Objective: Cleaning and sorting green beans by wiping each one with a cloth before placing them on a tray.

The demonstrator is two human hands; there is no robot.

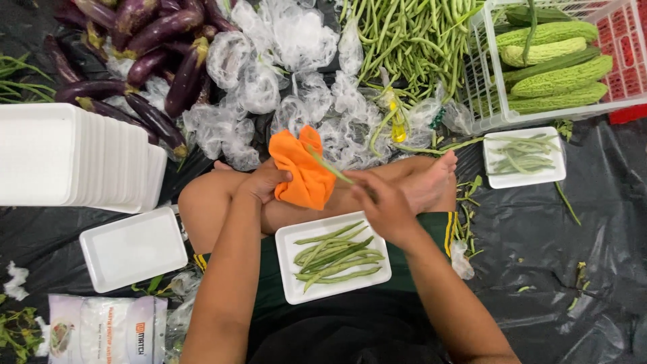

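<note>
Head view is showing, nearest, one white foam tray (290, 269) lying on the person's lap and carrying roughly ten green beans (337, 259); the exact count is getting lost where they overlap. Just above it the left hand (263, 182) is closing its fingers on one orange cloth (303, 168), the fingertips hidden inside the folds. The right hand (384, 205) is pinching a single long bean (330, 168) whose far end is lying across the cloth; its fingers are curling together, thumb out of sight. To the left one empty tray (133, 248) is sitting below a stack of white trays (74, 158), too tightly packed to count. To the right a second filled tray (524, 158) is resting on black sheeting (593, 222). Farther off, eggplants (148, 54), a loose bean heap (411, 37) and a white crate (482, 81) holding about six bitter gourds (559, 64) are running past the frame's top edge
</note>
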